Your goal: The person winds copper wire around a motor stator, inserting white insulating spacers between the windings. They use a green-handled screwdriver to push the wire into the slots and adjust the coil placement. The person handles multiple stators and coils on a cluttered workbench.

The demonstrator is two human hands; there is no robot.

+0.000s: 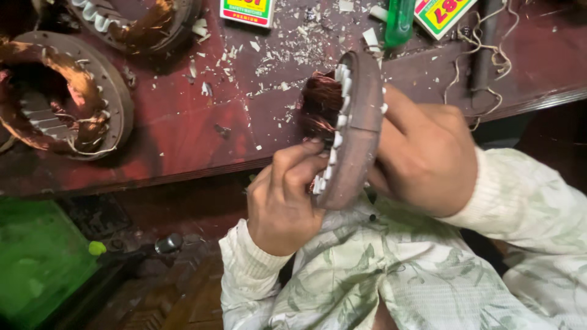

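Note:
A round motor stator (358,131) with copper winding and white slot insulators stands on edge at the front of the dark red bench (202,122). My right hand (428,153) grips its outer rim from behind. My left hand (287,195) pinches at the white insulators and copper wire on the stator's near lower edge. Both sleeves are pale with a leaf print.
Two more wound stators (61,98) (137,24) lie at the bench's left and back. White paper scraps litter the top. Small boxes (247,11) (443,13), a green bottle (400,21) and loose string (489,58) lie at the back. A green bin (36,256) sits on the floor.

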